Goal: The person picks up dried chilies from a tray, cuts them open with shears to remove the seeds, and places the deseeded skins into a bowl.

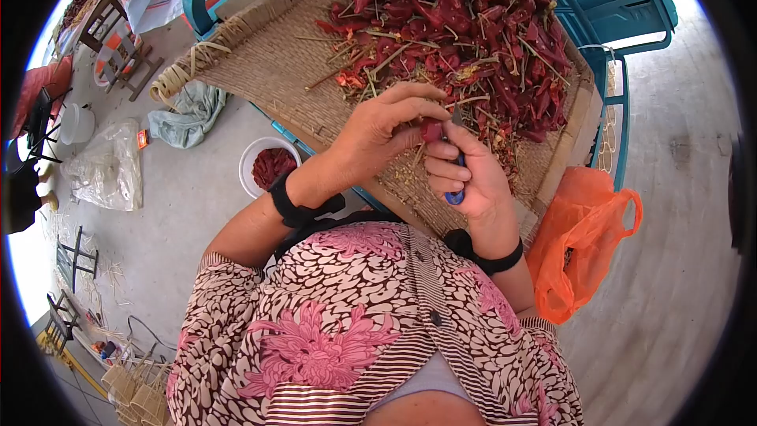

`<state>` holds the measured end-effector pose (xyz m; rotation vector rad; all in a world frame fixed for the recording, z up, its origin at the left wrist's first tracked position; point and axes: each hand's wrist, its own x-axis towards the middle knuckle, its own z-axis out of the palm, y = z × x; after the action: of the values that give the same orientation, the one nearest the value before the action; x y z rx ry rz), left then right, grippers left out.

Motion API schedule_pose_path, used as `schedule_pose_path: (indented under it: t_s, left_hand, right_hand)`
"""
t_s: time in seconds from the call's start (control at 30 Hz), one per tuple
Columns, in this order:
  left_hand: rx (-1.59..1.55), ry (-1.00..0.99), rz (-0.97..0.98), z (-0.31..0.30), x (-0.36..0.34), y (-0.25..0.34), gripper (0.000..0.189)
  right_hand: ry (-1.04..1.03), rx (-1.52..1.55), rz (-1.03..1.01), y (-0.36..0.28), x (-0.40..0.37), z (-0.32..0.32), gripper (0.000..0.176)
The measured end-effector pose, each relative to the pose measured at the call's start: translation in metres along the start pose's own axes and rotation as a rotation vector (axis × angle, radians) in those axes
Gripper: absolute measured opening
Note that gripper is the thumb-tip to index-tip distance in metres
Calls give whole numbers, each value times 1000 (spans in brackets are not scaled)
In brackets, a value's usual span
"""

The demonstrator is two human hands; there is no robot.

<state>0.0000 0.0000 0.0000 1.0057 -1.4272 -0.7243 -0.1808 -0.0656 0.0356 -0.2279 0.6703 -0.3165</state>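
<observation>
Red dried chilli pod (431, 131) is gripped between 2 hands, close together over woven straw tray (268, 71) heaped with dark red dried chillies (457, 24). Left hand (382, 130) pinches pod. Right hand (473, 177) clamped on small blue-handled cutter (455, 196), blade at pod. Best judged: steady pod, keep fingertips clear of blade. White bowl (247, 164) of chilli on floor; orange plastic bag (579, 237) beside tray.

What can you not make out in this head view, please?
- Blue-handled tool, head view: the right hand covers most of it; knife or scissors unclear.
- Chili in the left hand, head view: fingers hide most of it.
- Orange bag, head view: folds hide its contents.
- Chili pile, head view: cut off by the top edge.
</observation>
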Motion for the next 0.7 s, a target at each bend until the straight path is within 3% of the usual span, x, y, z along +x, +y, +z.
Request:
schedule_pose_path:
  t_s: [0.07,0.17,0.2,0.3,0.33,0.43,0.57,0.7]
  left_hand:
    - [-56,61,-110,-1,-4,3,27]
    - [-166,33,-343,-1,-6,4,27]
    - [-183,37,-360,-3,-5,7,28]
    - [-221,33,-387,-1,-7,11,31]
    - [-212,23,-374,1,-9,8,33]
    - [-217,1,-310,3,-11,6,34]
    - [-327,70,-278,10,-16,8,30]
    - [-171,132,-268,17,-18,4,24]
  right_hand:
    - [45,-184,-99,3,-1,6,21]
    - [331,-738,-628,16,-4,19,19]
    - [302,-794,-712,16,-4,19,23]
    - [161,-1216,-888,13,-4,25,31]
    - [246,-1337,-828,14,-7,31,29]
    - [252,-1553,-1057,15,6,24,22]
    - [176,-1493,-1188,11,11,21,16]
    - [247,-1609,-1211,12,9,22,14]
